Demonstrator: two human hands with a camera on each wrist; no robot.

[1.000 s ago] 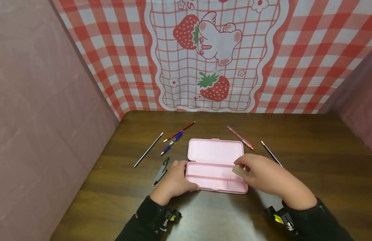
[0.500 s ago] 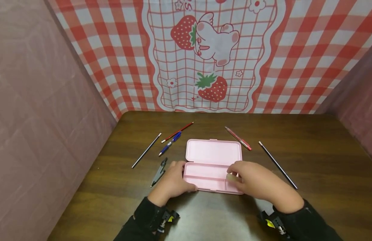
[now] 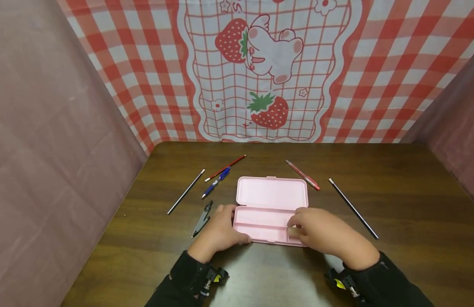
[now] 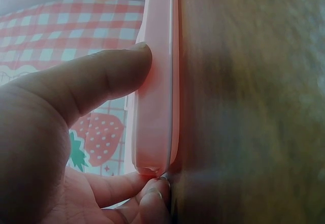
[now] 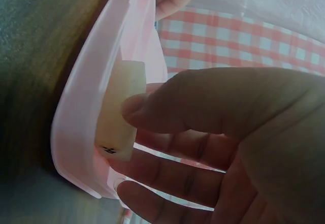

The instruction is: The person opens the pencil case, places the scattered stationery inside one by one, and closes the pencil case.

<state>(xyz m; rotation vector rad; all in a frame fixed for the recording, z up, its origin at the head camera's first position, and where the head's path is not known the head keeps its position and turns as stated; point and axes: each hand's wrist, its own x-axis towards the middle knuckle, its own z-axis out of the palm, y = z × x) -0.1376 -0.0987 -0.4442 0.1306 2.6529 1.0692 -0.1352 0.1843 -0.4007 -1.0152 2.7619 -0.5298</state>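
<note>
"What sits between the right fingers [image 5: 167, 177]?"
"A small, cream-coloured, rectangular block eraser [image 5: 112, 117], pinched against the thumb, a dark mark near one end. It's at the small compartment [image 3: 293, 241]; I can't tell whether it touches the bottom."
"And the case?"
"A pale pink, oblong plastic pencil case [image 4: 156, 117], lying open on the tabletop [image 3: 267, 273], lid [image 3: 272, 192] folded back beyond the fingers. The left fingers [image 4: 119, 187] grip its opposite end."

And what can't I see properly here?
Head view: part of the inside of the pink plastic case, behind the right hand.
Head view: any writing on the slim blue pen, too small.
Right wrist view: part of the pale rectangular block, behind the thumb.
Left wrist view: most of the right hand, past the top edge.
</note>
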